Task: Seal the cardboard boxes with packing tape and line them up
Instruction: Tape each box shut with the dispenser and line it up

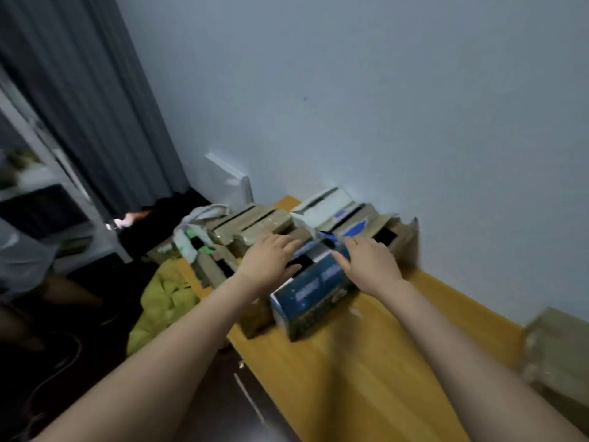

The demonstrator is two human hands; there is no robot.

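Your left hand and right hand lie flat and open on the blue box just in front of the brown boxes, likely closing its flaps; next, tape the seam.

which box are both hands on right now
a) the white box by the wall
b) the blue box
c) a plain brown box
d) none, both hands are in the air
b: the left hand and right hand both lie on top of the blue box at the table's near end, fingers fairly straight.
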